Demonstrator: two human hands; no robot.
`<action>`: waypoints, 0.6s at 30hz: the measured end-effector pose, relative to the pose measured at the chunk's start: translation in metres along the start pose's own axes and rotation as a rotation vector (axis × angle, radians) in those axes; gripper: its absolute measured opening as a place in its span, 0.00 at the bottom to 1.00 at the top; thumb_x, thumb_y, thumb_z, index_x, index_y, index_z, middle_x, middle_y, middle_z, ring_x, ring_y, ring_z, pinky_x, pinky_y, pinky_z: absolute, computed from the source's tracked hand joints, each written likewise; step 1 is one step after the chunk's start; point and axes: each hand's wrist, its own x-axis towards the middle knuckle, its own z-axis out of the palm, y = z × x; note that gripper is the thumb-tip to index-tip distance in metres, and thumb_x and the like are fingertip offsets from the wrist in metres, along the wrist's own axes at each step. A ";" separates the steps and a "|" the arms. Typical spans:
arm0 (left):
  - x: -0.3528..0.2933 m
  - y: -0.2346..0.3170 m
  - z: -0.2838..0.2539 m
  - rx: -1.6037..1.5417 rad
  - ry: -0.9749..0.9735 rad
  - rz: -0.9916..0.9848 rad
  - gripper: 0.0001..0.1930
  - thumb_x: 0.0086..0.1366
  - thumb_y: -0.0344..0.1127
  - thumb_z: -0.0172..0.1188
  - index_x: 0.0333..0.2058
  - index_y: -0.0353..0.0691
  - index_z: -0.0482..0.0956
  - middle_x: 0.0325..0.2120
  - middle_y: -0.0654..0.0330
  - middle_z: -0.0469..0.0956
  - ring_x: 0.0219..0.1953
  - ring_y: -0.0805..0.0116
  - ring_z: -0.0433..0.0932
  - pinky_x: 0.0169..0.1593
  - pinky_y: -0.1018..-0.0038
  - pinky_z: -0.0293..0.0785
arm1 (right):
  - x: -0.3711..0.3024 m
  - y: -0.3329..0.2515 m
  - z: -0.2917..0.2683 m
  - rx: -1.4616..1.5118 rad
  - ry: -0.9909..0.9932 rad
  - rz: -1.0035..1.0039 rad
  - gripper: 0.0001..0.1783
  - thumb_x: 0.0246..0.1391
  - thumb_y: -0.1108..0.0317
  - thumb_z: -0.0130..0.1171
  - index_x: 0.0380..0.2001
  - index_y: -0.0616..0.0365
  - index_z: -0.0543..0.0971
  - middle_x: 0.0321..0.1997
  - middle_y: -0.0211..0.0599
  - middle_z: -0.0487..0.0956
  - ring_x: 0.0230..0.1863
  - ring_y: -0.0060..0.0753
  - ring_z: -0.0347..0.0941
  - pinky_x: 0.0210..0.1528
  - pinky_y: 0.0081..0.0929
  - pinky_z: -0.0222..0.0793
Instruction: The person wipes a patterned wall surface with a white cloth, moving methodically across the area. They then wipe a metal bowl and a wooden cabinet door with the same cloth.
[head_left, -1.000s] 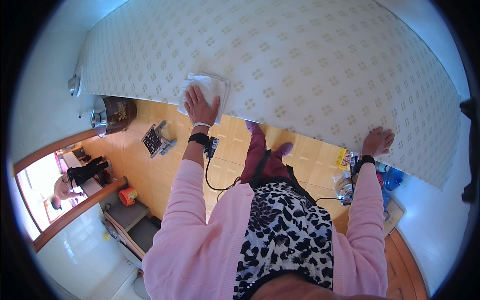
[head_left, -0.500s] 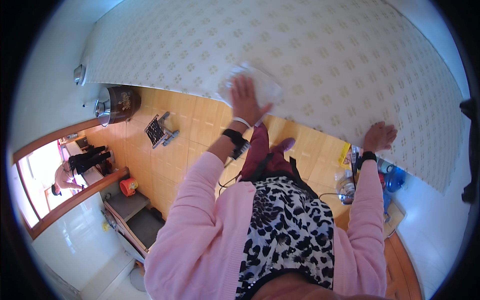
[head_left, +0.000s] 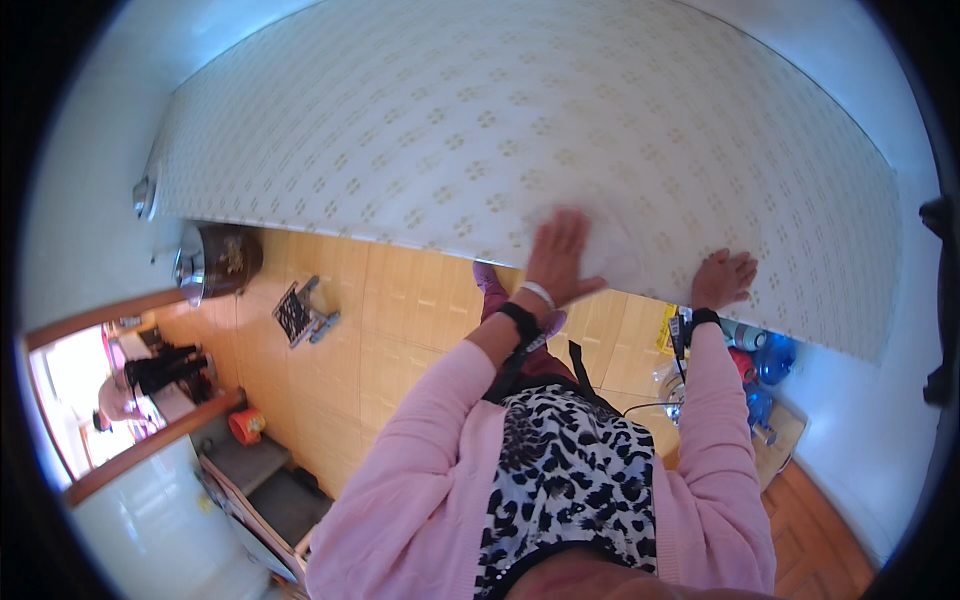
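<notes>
You're mid-wipe on the patterned wall panel [head_left: 520, 130], the pale sheet with small repeating motifs that fills the upper half of the frame. Your left hand [head_left: 560, 258] is pressed flat on a white cloth [head_left: 610, 255] at the panel's lower edge, centre-right of frame; its grip is spread wide, fingers splayed, pinning the cloth rather than closing around it. Your right hand [head_left: 722, 280] sits further right on the same lower edge, palm flat and fingers open, holding nothing, just bracing. Judging by that posture, the step in hand is wiping along the bottom strip of the panel. The next move calls for steady palm pressure so the cloth doesn't slide out from under the fingers, and the right hand staying planted as the anchor. Count: one cloth, one wall panel, two hands on it, one dark band on each wrist plus a thin white one on the left. Below the panel the floor is orange tile [head_left: 400, 320]. A single dark round pot with a metal lid [head_left: 215, 262] sits at the left, one small dark rack-like item [head_left: 295, 312] lies on the tile near it, one orange tub [head_left: 243, 426] is lower left. Right of frame, under your right arm, there's a cluster of blue bottles [head_left: 765, 365]; I can't tell exactly how many. One other person is visible at the far left in the doorway [head_left: 120, 395].
</notes>
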 end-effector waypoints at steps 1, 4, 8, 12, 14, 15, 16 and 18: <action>0.001 -0.011 -0.001 0.003 0.046 -0.008 0.54 0.52 0.65 0.61 0.67 0.32 0.51 0.70 0.46 0.45 0.72 0.47 0.40 0.70 0.50 0.39 | 0.002 0.000 0.001 0.004 0.034 -0.008 0.30 0.62 0.50 0.42 0.61 0.57 0.66 0.69 0.46 0.62 0.71 0.45 0.54 0.63 0.62 0.52; -0.002 -0.060 -0.013 0.118 0.148 -0.176 0.54 0.54 0.64 0.59 0.68 0.31 0.47 0.69 0.44 0.45 0.72 0.47 0.40 0.70 0.52 0.40 | 0.002 0.001 0.001 0.018 -0.026 0.018 0.31 0.62 0.50 0.41 0.63 0.57 0.64 0.70 0.44 0.60 0.72 0.44 0.52 0.64 0.63 0.50; 0.010 -0.134 -0.035 0.296 0.262 -0.403 0.55 0.55 0.67 0.56 0.68 0.31 0.45 0.69 0.41 0.43 0.72 0.45 0.39 0.69 0.50 0.42 | 0.003 0.000 0.002 0.016 -0.037 0.034 0.32 0.62 0.50 0.42 0.64 0.57 0.63 0.72 0.43 0.58 0.73 0.44 0.50 0.64 0.63 0.49; 0.063 -0.174 -0.049 0.294 0.285 -0.575 0.58 0.54 0.71 0.55 0.67 0.29 0.44 0.69 0.39 0.42 0.72 0.43 0.36 0.69 0.46 0.39 | 0.004 0.001 0.004 0.031 -0.013 0.030 0.32 0.61 0.50 0.43 0.64 0.58 0.64 0.72 0.43 0.57 0.73 0.43 0.49 0.64 0.65 0.48; 0.099 -0.173 -0.053 0.256 0.268 -0.658 0.59 0.53 0.73 0.55 0.67 0.28 0.44 0.69 0.39 0.41 0.72 0.42 0.35 0.69 0.45 0.37 | 0.003 0.000 0.004 0.037 -0.041 0.036 0.32 0.60 0.51 0.45 0.63 0.58 0.64 0.72 0.45 0.57 0.73 0.43 0.48 0.65 0.65 0.45; 0.119 -0.167 -0.053 0.258 0.243 -0.622 0.60 0.53 0.73 0.55 0.67 0.29 0.44 0.69 0.40 0.41 0.72 0.43 0.34 0.69 0.45 0.36 | 0.004 0.000 0.003 0.052 -0.047 0.036 0.32 0.60 0.52 0.45 0.63 0.59 0.64 0.72 0.45 0.56 0.73 0.43 0.47 0.66 0.65 0.43; 0.140 -0.158 -0.053 0.262 0.217 -0.588 0.60 0.52 0.74 0.55 0.67 0.29 0.44 0.70 0.40 0.40 0.72 0.43 0.34 0.69 0.45 0.36 | 0.005 -0.001 0.002 0.054 -0.057 0.043 0.32 0.60 0.52 0.45 0.63 0.59 0.63 0.72 0.46 0.56 0.74 0.43 0.47 0.66 0.65 0.43; 0.170 -0.136 -0.052 0.306 0.142 -0.466 0.61 0.52 0.75 0.55 0.68 0.30 0.44 0.70 0.40 0.39 0.72 0.42 0.33 0.69 0.45 0.36 | 0.005 -0.002 0.000 0.049 -0.090 0.050 0.33 0.60 0.52 0.45 0.64 0.59 0.63 0.72 0.46 0.55 0.74 0.44 0.45 0.66 0.64 0.42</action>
